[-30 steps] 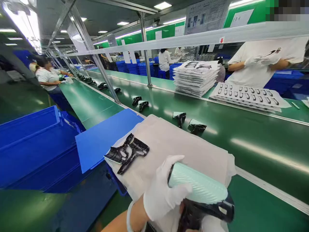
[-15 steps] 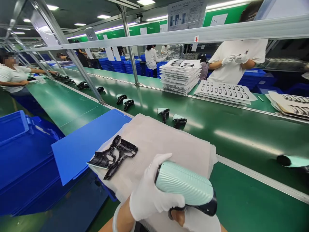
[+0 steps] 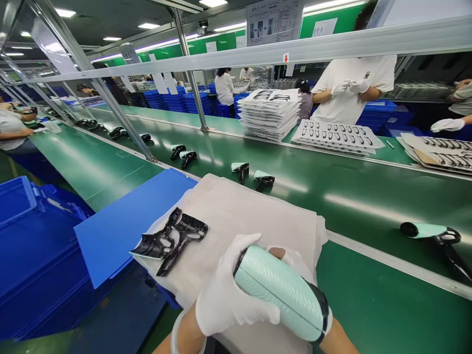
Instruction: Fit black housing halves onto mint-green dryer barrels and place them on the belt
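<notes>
A mint-green hair dryer (image 3: 280,290) with black ends and a ribbed surface is held low over the white sheets. My left hand (image 3: 232,290), in a white glove, wraps around its left end, thumb and fingers on opposite sides. My right hand (image 3: 297,261), also gloved with a bare fingertip showing, grips it from the far side; the barrel hides most of that hand and the handle. To the left, two black hair dryer shell halves (image 3: 184,236) lie with their inner sides up on the stack of white sheets (image 3: 239,206).
A blue board (image 3: 125,221) and blue bins (image 3: 37,265) are at the left. Several hair dryers, one at right (image 3: 427,230), lie on the green conveyor (image 3: 332,177). A metal rail (image 3: 236,56) crosses above. Beyond, a person (image 3: 354,88) works beside stacked sheets (image 3: 269,115).
The hair dryer has been rolled in my hands, so its seam now faces up and my right hand has gone from below to its far side. Hair dryers on the conveyor have shifted left.
</notes>
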`<state>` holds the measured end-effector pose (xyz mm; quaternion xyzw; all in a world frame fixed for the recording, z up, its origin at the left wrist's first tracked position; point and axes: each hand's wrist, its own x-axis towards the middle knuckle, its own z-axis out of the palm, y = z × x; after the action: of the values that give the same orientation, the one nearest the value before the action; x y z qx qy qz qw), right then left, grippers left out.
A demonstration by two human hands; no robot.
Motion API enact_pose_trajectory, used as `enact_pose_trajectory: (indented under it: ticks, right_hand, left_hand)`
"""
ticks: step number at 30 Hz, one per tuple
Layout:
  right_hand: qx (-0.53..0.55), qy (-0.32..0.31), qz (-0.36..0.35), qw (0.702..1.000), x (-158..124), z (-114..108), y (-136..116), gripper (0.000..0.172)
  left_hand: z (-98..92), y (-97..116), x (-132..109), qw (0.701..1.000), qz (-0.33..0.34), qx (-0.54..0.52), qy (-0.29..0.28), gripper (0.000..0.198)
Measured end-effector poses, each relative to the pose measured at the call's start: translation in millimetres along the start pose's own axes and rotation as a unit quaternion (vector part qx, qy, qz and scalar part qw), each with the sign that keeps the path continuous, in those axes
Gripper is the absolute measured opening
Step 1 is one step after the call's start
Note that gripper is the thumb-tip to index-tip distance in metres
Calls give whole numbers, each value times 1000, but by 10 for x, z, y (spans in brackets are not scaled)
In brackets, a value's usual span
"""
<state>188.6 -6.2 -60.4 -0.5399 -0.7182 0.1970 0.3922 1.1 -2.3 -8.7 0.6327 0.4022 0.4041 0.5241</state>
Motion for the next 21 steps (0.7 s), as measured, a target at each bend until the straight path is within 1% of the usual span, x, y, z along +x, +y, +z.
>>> enact_pose_trajectory:
  ticks: [1,2,3,5,6,8,10,12,14,16,18,20,21]
  right_hand:
    - [-25,0,-17,1000,48,-37,-10,19]
    - [-62,17,-46,997,95,-77,-24,20]
    - [-106,49,-82,990,139,-117,-43,22]
    - [-191,119,-157,961,201,-190,-84,27]
    - [-219,144,-181,948,217,-221,-104,29]
    - [-248,159,-198,935,222,-268,-137,29]
    - [-265,155,-201,930,214,-296,-150,27]
    - [-272,164,-209,925,211,-305,-135,25]
    - [-262,156,-201,931,216,-292,-92,25]
    - [-230,148,-160,948,220,-263,-33,29]
    - [-196,141,-108,964,218,-226,20,30]
    - [-172,152,-78,970,220,-195,44,29]
    - [-161,159,-63,972,225,-185,42,28]
  left_hand:
    - [0,1,1,1000,4,3,-2,104]
    - [1,2,2,1000,9,4,-5,103]
    - [2,2,2,1000,14,4,-7,102]
    - [4,2,-1,1000,21,5,-12,100]
    - [4,1,-5,1000,22,6,-13,100]
    - [0,-2,-12,1000,23,12,-14,100]
    - [-4,-9,-17,999,27,17,-13,101]
    - [-1,-18,-19,999,22,22,-12,103]
    - [23,-28,-29,999,3,33,3,106]
    - [75,-35,-54,997,7,67,42,114]
    - [151,-31,-95,988,43,122,85,130]
    - [233,-9,-140,976,77,170,108,144]
    - [270,9,-159,973,81,185,113,147]
